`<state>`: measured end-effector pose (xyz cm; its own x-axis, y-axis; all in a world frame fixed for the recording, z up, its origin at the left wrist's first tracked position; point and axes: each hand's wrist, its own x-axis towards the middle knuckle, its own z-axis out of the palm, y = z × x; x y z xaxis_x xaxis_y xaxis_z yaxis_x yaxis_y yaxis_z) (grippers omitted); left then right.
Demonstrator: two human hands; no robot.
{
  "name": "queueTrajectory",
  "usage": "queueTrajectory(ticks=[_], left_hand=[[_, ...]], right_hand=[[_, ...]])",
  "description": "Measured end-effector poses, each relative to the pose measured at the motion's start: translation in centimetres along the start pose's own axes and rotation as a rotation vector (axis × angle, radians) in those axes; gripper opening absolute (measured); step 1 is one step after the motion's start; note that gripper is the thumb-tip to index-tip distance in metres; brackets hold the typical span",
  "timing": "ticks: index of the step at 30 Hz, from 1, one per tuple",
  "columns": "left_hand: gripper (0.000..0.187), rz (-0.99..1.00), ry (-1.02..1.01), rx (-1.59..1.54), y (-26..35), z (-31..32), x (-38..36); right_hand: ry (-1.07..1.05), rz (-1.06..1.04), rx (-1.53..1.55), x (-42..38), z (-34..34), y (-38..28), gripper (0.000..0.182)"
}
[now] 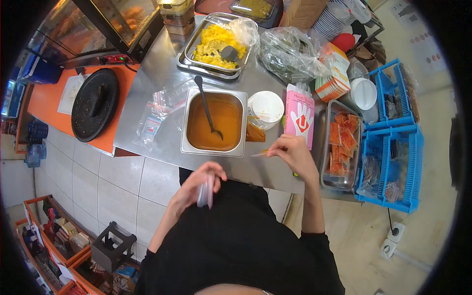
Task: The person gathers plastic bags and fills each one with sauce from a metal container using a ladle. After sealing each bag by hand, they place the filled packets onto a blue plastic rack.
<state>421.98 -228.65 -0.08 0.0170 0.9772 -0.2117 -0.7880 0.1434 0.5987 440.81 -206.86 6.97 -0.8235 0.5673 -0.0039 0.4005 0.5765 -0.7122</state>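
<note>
My left hand is curled around a small stack of clear plastic pieces, low in front of the counter's edge. Over the counter's front edge, my right hand pinches a small clear plastic item with some orange-brown in it. Between and beyond the hands is a steel pan of orange-brown sauce, with a dark ladle resting in it. A small bag of brown sauce lies at the pan's right side, near a round white tub.
Behind the pan stands a tray of yellow food. To the right are a pink glove box, a container of orange-red packets and blue baskets. A black round lid lies at the left; a stool stands below.
</note>
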Motion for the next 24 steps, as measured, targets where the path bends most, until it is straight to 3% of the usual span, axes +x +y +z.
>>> queueTrajectory(ticks=[1,3,5,6,8,11,13,15,18,21,24], left_hand=[[0.053,-0.08,-0.041,-0.086,-0.7,-0.1,-0.7],[0.052,-0.057,-0.058,-0.092,-1.0,-0.2,-1.3],[0.041,-0.099,-0.027,-0.065,-0.3,0.0,-2.0],[0.033,-0.127,0.025,-0.072,0.2,0.0,-2.2],[0.029,-0.082,0.14,-0.025,0.7,0.4,-2.0],[0.021,0.012,0.354,0.035,1.6,1.3,-1.1],[0.024,0.23,0.437,0.06,2.5,2.9,0.1],[0.025,0.245,0.427,0.019,2.9,3.8,0.8],[0.024,0.301,0.405,0.165,3.5,4.5,1.3],[0.021,0.325,0.461,0.246,3.6,3.6,1.2],[0.015,0.393,0.531,0.302,2.9,2.2,1.3]], right_hand=[[-0.045,0.026,0.041,0.4,1.1,1.7,0.004],[-0.093,0.054,0.089,1.4,3.8,5.4,0.005],[0.146,0.054,0.128,2.7,6.0,7.9,0.013],[0.141,0.051,0.131,3.1,6.4,8.1,0.013],[0.598,-0.131,-0.517,4.3,7.0,6.6,0.024],[0.628,-0.175,-0.251,4.3,6.3,1.8,0.035],[0.229,0.054,0.399,2.7,6.7,-4.2,0.038],[-0.003,-0.049,0.56,1.9,7.7,-7.3,0.034],[0.11,-0.071,0.554,2.6,9.9,-6.5,0.026],[0.083,0.001,0.701,3.3,9.4,-6.3,0.021],[0.061,-0.036,0.62,3.2,8.6,-7.9,0.021]])
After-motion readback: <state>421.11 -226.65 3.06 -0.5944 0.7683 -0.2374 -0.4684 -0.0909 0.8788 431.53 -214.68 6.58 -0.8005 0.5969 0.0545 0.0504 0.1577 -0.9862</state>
